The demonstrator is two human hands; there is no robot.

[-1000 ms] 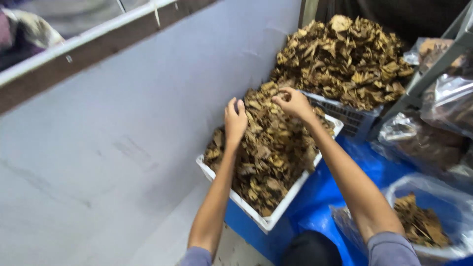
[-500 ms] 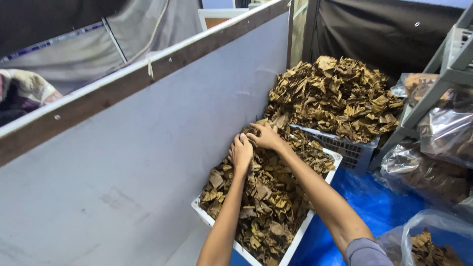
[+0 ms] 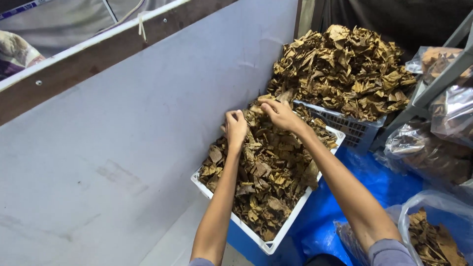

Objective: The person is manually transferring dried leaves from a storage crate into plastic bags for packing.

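Observation:
A white plastic crate (image 3: 270, 245) stands in front of me, heaped with dry brown leaves (image 3: 268, 172). My left hand (image 3: 235, 127) is curled into the leaves at the far side of the heap, close to the grey wall. My right hand (image 3: 278, 112) lies just beside it to the right, fingers pinched on leaves at the top of the pile. Behind it a second, grey-blue crate (image 3: 354, 130) carries a much taller mound of larger dry leaves (image 3: 342, 69).
A grey wall panel (image 3: 123, 148) with a wooden top rail runs along the left. Blue sheeting (image 3: 374, 182) covers the floor on the right. Clear plastic bags of leaves (image 3: 433, 241) sit at the lower right, more bags (image 3: 443, 123) on a metal rack.
The view has tilted and shifted. Both hands have moved together to the far top of the heap and now work side by side in the leaves.

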